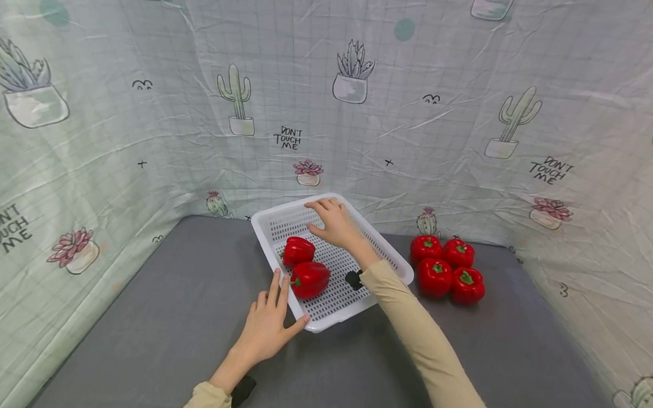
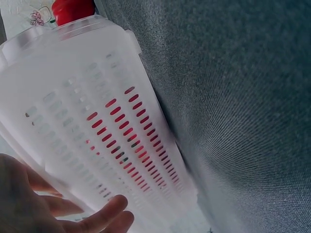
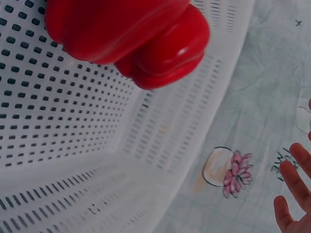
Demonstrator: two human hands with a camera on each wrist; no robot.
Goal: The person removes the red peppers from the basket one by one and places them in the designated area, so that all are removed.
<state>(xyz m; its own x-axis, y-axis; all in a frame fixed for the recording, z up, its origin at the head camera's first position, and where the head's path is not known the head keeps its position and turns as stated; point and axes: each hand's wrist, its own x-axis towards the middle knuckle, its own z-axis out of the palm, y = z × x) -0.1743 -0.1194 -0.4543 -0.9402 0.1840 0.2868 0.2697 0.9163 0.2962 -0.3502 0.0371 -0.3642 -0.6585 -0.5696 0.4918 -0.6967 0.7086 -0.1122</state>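
Two glossy red bell peppers [image 1: 311, 280] lie inside a white perforated plastic basket [image 1: 333, 256]; the left hand [image 1: 268, 323] spreads wide at its near-left rim, the right hand [image 1: 336, 224], fingers relaxed, over its far half.

L-wrist cam: glossy red bell peppers [image 1: 310, 279] nr L hand [image 1: 268, 325] mostly hidden by white slotted plastic basket [image 2: 82, 63]; hand cut off.

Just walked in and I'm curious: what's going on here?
A person's left hand is spread at the near-left edge of a white basket, while the right hand, holding nothing, reaches over it. Two red peppers lie inside; four more peppers sit together on the table, to the right.
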